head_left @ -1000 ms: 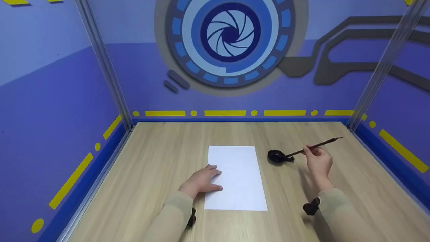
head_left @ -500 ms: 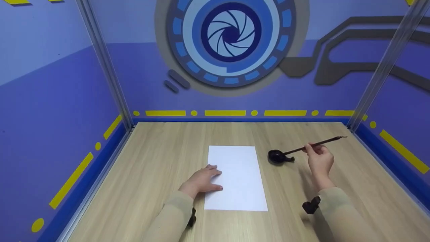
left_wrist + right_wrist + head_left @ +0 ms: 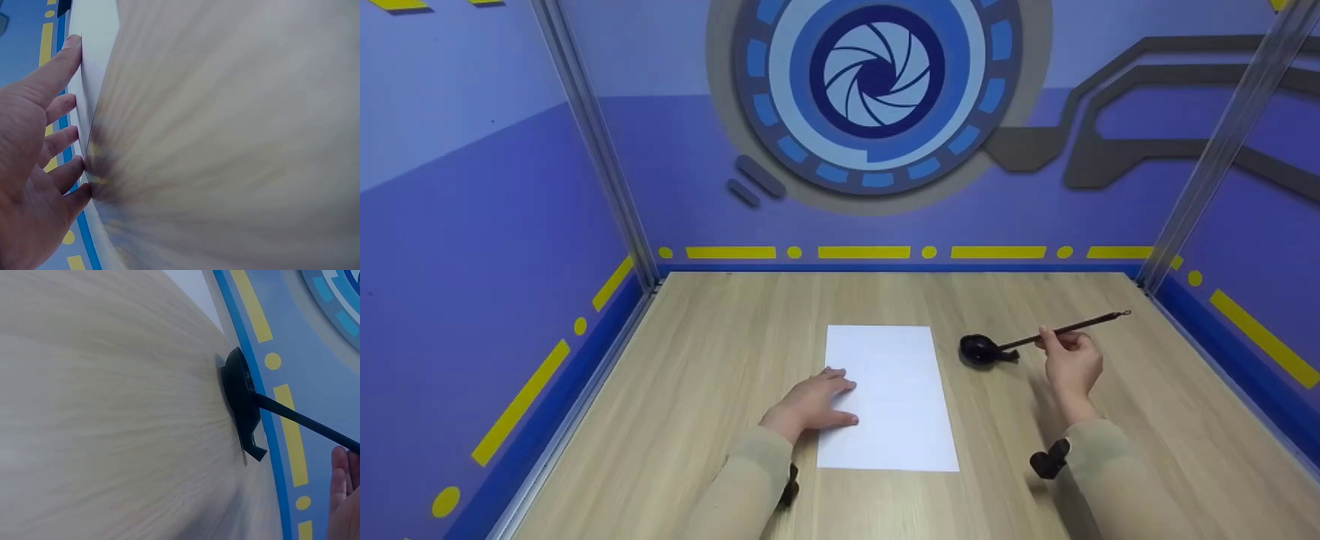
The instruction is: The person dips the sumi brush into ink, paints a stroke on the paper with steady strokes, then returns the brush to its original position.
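My right hand (image 3: pixel 1072 366) pinches the dark shaft of a calligraphy brush (image 3: pixel 1091 322), which slants up to the right and ends in a small hanging loop. The brush's lower end is hidden inside a small black ink dish (image 3: pixel 979 350) with a stem-like spout; the right wrist view shows the shaft (image 3: pixel 306 422) coming out of the dish (image 3: pixel 241 391). On the left edge of a blank white sheet of paper (image 3: pixel 892 405) rests my left hand (image 3: pixel 810 405), fingers spread. Its fingertips (image 3: pixel 72 42) touch the paper in the left wrist view.
The wood-grain table (image 3: pixel 720 330) is bordered by blue-purple panels (image 3: pixel 675 172) at the back and sides. Metal posts (image 3: pixel 596 142) stand at the back corners. A black wrist device (image 3: pixel 1050 459) sits on the right sleeve, another (image 3: pixel 790 486) on the left.
The right hand has shifted slightly back and forth, the brush's upper end swinging right and then back left and lower. Left hand, paper and ink dish stay in place.
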`<state>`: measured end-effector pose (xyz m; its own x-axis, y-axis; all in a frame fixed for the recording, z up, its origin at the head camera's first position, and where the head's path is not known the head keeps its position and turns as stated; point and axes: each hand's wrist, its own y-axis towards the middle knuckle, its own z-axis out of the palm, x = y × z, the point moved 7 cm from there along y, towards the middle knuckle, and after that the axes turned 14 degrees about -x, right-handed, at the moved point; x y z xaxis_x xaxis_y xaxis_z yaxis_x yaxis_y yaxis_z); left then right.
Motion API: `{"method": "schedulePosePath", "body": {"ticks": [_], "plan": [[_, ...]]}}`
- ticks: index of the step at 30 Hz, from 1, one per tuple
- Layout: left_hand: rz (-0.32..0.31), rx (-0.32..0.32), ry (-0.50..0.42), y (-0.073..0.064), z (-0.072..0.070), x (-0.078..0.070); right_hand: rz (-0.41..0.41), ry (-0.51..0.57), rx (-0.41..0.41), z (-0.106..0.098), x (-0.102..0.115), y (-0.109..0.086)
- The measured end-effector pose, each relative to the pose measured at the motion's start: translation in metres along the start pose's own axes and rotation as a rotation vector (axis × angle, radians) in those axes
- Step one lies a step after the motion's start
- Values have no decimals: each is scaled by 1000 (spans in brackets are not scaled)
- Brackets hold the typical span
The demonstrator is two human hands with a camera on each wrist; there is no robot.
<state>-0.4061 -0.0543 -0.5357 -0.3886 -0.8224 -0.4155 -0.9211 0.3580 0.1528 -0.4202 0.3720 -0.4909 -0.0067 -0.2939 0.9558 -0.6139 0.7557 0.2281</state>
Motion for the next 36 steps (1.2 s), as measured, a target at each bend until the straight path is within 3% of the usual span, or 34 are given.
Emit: {"method": "schedulePosePath", "body": {"ticks": [14,25,36], "plan": [[14,-1,16,1,3,0,-6,16,-65,-12,13,3],[9,1,5,0,1,-1,6,78,1,0,11,-1],[6,-12,-4,0,0,0,-4,35,-5,-2,3,0]]}}
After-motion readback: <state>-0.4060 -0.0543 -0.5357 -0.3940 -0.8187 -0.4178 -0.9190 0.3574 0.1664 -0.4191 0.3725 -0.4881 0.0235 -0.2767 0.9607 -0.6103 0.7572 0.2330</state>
